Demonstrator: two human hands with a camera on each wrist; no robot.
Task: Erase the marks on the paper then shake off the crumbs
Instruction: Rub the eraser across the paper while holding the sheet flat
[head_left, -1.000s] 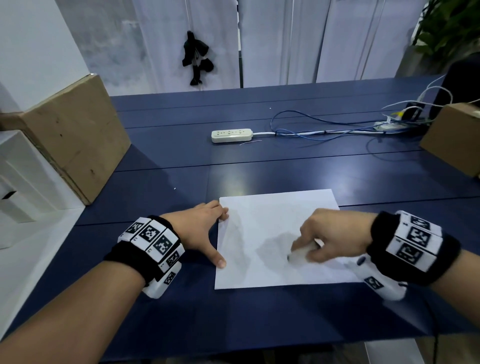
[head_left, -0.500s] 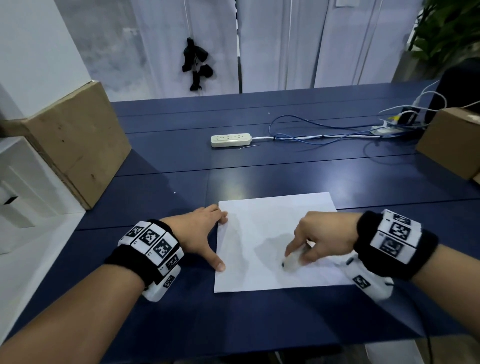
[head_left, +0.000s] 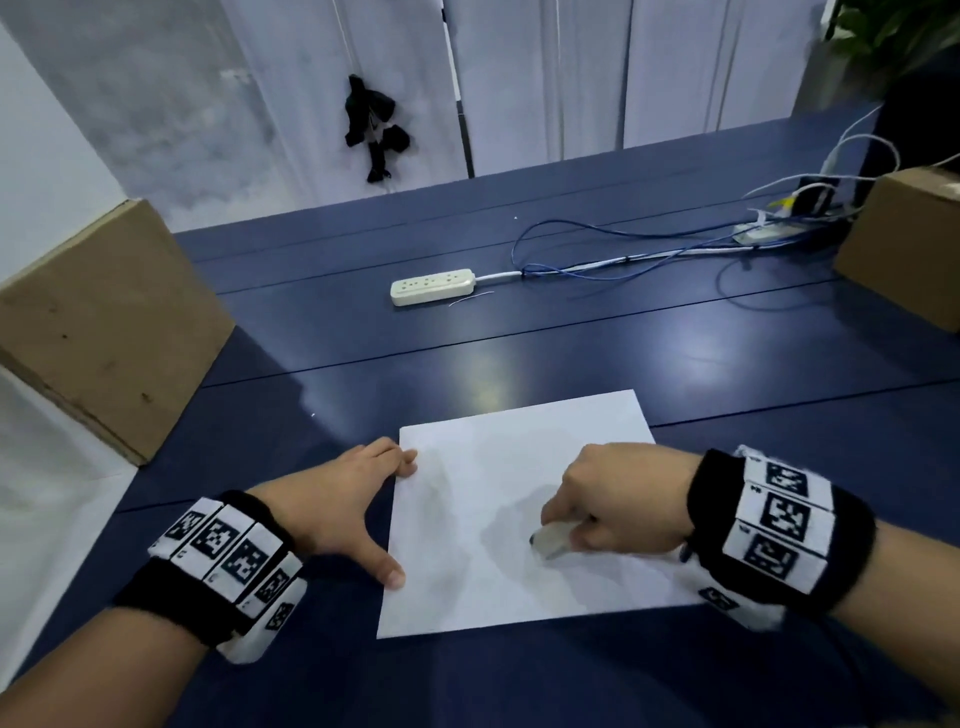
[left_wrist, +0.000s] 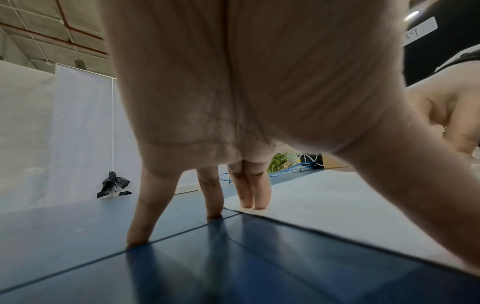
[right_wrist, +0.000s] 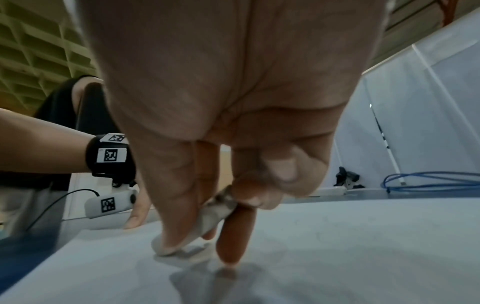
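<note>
A white sheet of paper (head_left: 483, 499) lies flat on the dark blue table (head_left: 571, 353) in front of me. My right hand (head_left: 613, 499) pinches a white eraser (head_left: 551, 538) with a dark smudged tip and presses it down on the middle of the sheet. In the right wrist view the eraser (right_wrist: 207, 222) sits between thumb and fingers, its end touching the paper (right_wrist: 337, 246). My left hand (head_left: 353, 493) lies spread flat at the sheet's left edge, thumb and fingertips (left_wrist: 249, 197) resting on the paper (left_wrist: 337, 205). No marks or crumbs are plain to see.
A cardboard box (head_left: 104, 332) stands at the left, another (head_left: 904, 249) at the far right. A white power strip (head_left: 431, 286) with blue and white cables (head_left: 623, 254) lies across the table behind the paper. White surface (head_left: 47, 499) borders the table's left side.
My right hand with the eraser has slid a little left and back over the middle of the paper. The left hand has stayed at the sheet's edge.
</note>
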